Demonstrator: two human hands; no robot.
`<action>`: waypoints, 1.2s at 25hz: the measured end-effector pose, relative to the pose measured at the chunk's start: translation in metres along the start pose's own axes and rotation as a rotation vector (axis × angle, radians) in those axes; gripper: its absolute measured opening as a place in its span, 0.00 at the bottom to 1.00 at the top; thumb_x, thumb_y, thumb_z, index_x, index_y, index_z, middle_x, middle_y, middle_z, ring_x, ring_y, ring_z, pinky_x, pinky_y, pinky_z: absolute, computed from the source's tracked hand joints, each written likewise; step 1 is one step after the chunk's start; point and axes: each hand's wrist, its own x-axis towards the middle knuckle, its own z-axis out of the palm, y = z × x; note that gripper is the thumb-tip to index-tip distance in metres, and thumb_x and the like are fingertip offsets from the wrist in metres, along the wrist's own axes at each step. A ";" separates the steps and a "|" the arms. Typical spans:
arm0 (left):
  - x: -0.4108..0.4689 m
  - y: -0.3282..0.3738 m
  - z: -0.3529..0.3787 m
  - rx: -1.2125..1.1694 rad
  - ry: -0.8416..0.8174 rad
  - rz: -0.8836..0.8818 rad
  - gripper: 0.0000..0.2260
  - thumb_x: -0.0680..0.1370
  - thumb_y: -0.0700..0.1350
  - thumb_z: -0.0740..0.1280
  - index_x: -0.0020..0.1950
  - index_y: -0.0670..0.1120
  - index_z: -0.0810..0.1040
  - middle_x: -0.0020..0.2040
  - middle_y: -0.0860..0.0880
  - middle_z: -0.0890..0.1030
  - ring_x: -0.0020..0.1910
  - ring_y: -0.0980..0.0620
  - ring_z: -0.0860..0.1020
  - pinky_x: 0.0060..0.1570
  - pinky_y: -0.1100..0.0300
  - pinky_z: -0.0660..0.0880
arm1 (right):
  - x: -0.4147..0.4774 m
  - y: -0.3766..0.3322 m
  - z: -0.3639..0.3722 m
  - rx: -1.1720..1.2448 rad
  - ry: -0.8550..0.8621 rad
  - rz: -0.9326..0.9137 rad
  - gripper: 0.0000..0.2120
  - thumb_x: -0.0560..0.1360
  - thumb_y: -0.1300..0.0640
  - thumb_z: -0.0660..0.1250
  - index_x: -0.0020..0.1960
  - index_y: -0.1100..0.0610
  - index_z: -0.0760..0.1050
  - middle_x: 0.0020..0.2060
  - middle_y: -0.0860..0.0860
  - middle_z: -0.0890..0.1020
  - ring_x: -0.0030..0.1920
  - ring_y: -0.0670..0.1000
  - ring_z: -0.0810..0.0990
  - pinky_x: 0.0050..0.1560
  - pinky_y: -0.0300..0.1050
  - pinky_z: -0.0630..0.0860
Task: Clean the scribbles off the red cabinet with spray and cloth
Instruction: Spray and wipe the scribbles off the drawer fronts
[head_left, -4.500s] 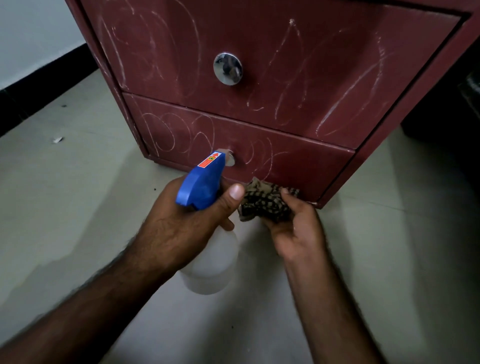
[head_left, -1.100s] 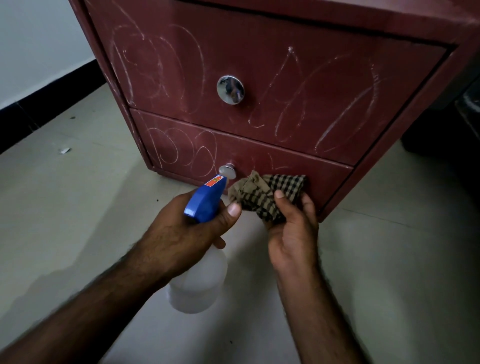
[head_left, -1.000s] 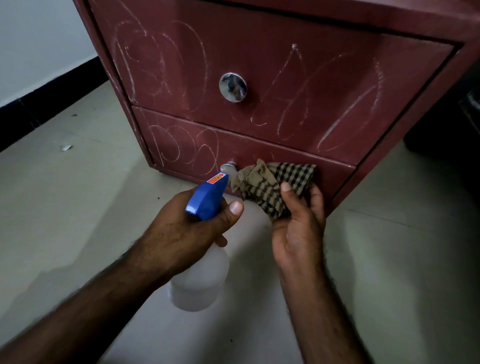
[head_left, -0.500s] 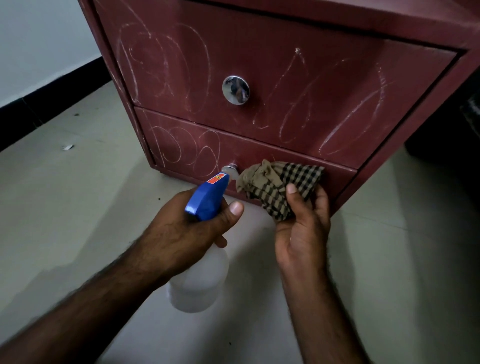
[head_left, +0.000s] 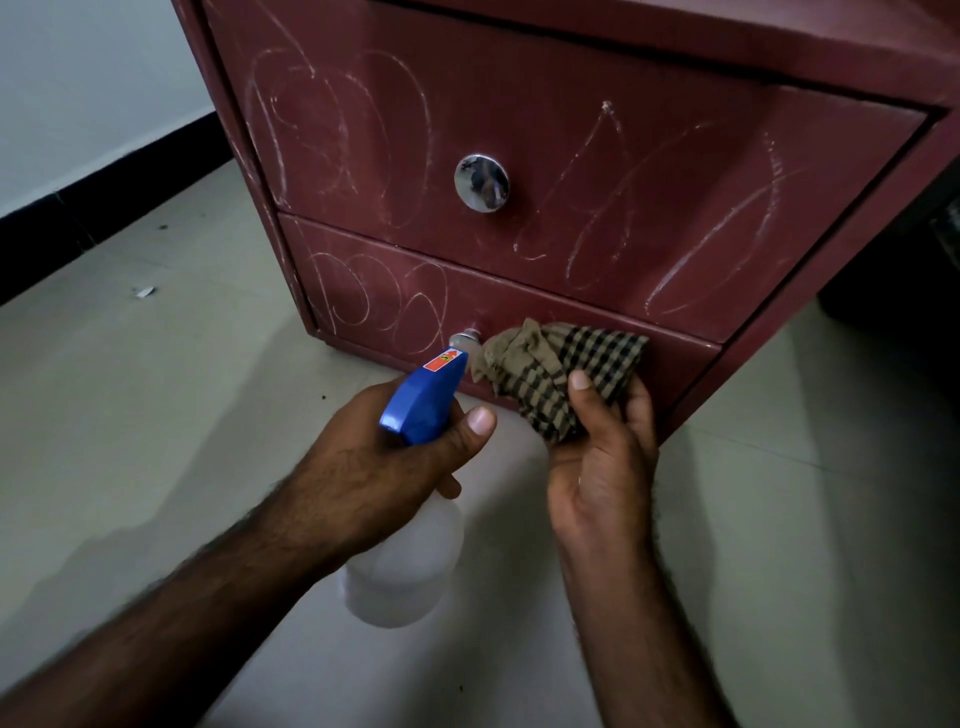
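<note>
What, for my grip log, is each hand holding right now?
Left hand: grips the blue-headed translucent plastic spray bottle.
Right hand: grips the checked beige-and-black cloth.

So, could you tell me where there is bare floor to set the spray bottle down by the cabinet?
The floor is bare left of the cabinet, between the black skirting and the left hand, bar one small scrap. Also bare right of the right hand. Crowded before the lower drawer: both hands, spray bottle, cloth.
</note>
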 end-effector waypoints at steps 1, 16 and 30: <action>0.000 0.000 0.000 -0.002 0.002 0.001 0.25 0.67 0.71 0.62 0.48 0.51 0.79 0.36 0.53 0.86 0.35 0.57 0.84 0.42 0.56 0.80 | 0.000 0.003 -0.002 -0.020 0.032 0.023 0.23 0.76 0.68 0.71 0.69 0.57 0.77 0.61 0.60 0.85 0.63 0.63 0.83 0.49 0.52 0.84; 0.002 0.001 -0.008 -0.035 0.018 -0.001 0.25 0.67 0.71 0.62 0.48 0.52 0.79 0.36 0.53 0.86 0.36 0.59 0.84 0.42 0.58 0.78 | -0.007 0.002 0.011 0.007 -0.029 0.046 0.28 0.73 0.66 0.71 0.72 0.54 0.75 0.64 0.59 0.84 0.65 0.62 0.82 0.55 0.54 0.84; 0.002 -0.001 -0.007 -0.044 0.025 0.013 0.23 0.69 0.69 0.64 0.47 0.51 0.79 0.36 0.51 0.86 0.34 0.59 0.83 0.41 0.59 0.76 | -0.007 -0.004 0.017 0.035 -0.134 0.021 0.29 0.74 0.65 0.70 0.74 0.55 0.72 0.66 0.59 0.82 0.67 0.61 0.81 0.60 0.56 0.82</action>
